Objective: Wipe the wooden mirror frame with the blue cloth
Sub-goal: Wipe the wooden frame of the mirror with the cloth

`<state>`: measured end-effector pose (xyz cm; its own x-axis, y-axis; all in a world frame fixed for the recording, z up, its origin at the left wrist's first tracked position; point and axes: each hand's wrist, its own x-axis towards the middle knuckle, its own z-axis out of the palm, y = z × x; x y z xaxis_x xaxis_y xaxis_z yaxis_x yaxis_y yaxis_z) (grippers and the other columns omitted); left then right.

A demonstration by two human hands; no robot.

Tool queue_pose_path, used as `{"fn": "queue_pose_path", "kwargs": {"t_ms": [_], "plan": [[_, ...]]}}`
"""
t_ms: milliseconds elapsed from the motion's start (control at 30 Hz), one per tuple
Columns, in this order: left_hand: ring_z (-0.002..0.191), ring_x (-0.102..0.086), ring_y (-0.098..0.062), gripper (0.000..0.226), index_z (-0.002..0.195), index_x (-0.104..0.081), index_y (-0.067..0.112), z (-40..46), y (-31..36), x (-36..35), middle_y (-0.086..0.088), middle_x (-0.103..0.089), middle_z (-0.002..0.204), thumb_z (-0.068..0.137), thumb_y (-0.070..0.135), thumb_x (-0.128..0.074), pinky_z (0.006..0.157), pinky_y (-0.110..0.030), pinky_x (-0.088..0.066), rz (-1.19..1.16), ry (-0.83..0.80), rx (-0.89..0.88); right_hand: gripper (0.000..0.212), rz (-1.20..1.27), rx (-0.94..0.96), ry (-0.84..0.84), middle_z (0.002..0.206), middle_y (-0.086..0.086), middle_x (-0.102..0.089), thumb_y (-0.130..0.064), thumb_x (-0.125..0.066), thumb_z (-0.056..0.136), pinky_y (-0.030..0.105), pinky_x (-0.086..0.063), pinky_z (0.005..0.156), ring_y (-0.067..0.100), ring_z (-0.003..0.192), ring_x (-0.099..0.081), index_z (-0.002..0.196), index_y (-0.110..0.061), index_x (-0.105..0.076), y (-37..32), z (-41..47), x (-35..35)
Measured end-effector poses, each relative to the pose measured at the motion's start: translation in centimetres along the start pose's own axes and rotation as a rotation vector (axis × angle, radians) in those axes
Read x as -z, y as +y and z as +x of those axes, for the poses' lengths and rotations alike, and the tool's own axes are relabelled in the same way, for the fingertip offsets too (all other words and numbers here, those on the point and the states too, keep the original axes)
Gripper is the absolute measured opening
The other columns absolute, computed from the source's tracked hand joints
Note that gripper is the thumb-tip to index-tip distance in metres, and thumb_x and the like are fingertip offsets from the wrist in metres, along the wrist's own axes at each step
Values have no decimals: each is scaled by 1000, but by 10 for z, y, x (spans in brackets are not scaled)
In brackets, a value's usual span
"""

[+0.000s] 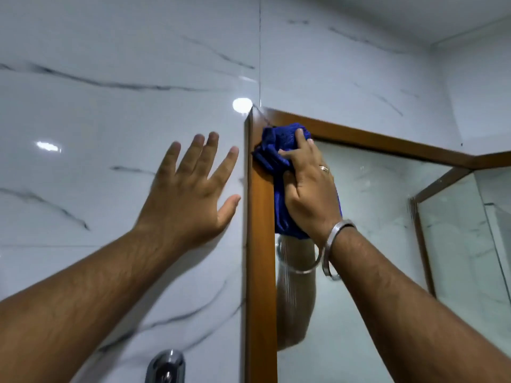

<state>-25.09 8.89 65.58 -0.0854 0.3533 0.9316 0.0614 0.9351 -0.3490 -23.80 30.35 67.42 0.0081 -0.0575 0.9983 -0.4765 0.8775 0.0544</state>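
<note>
Head view: right hand [307,194] clenches the blue cloth [279,150] against the wooden mirror frame [261,272] at its top-left corner; left hand [190,189] spread empty on the wall [110,120]; wiping is under way, next likely a stroke along a rail

Counted: two hands, one cloth, one framed mirror.

Two bare hands show: the left hand [190,189], spread flat on the wall beside the frame's left edge, and the right hand [309,189], closed on the one blue cloth [276,145] at the top left corner of the one wooden mirror frame [260,272]. One ring [324,168] sits on a finger of the right hand and one metal bangle [336,244] on that wrist. The marble wall [110,106] carries one chrome fitting [166,364] at the bottom edge and two bright light reflections.
</note>
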Motion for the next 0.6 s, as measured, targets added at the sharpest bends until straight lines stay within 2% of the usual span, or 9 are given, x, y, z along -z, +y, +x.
{"fn": "queue_pose_path", "kwargs": {"t_ms": [67,167,267,333,400,500,600], "plan": [[155,-5,-33,80,162,-9,22,-8,2,1,-17,-6,168,93,61,-18,125,-56,-8,-13,-23,2,40,38,-2,10,157,3,-29,-9,-49,86,43,-22,119,24,146,-22,124,-22,-53,-3,-52,-3],[155,-7,-34,77,162,-11,21,-29,8,-1,-17,-6,168,94,59,-18,124,-57,-10,-12,-53,11,40,32,33,-69,160,-7,-18,-21,-46,90,26,-8,120,15,148,-12,129,-29,-46,-10,-155,-2],[155,-6,-34,77,161,-12,22,-40,11,0,-17,-6,168,94,58,-17,124,-58,-10,-5,-76,-17,49,1,84,-149,161,-5,-16,-30,-45,91,32,-14,120,21,148,-14,139,-29,-38,-6,-205,4],[155,-9,-35,79,161,-17,21,-38,11,1,-18,-9,167,92,58,-20,123,-58,-11,-2,-78,-13,65,-32,129,-179,162,-9,-9,-31,-44,88,32,-13,120,19,149,-12,150,-29,-21,0,-175,6],[154,-13,-35,80,160,-22,21,-35,12,1,-18,-13,167,90,59,-23,123,-58,-13,-19,-60,6,72,-61,130,-142,161,-11,-4,-32,-41,87,29,-9,120,17,149,-9,151,-32,-8,1,-113,2],[153,-17,-36,79,160,-24,20,-34,12,-2,-19,-16,166,91,59,-27,123,-58,-15,-38,-22,4,64,-98,22,-64,160,0,-15,-30,-38,88,37,-16,118,22,148,-12,150,-29,-21,-2,-16,-2],[153,-17,-36,79,159,-24,20,-36,11,-5,-19,-16,166,91,60,-26,123,-58,-17,-28,-5,12,54,-62,-6,-16,158,0,-26,-21,-43,89,40,-22,117,22,146,-19,143,-26,-40,-2,21,-6]]}}
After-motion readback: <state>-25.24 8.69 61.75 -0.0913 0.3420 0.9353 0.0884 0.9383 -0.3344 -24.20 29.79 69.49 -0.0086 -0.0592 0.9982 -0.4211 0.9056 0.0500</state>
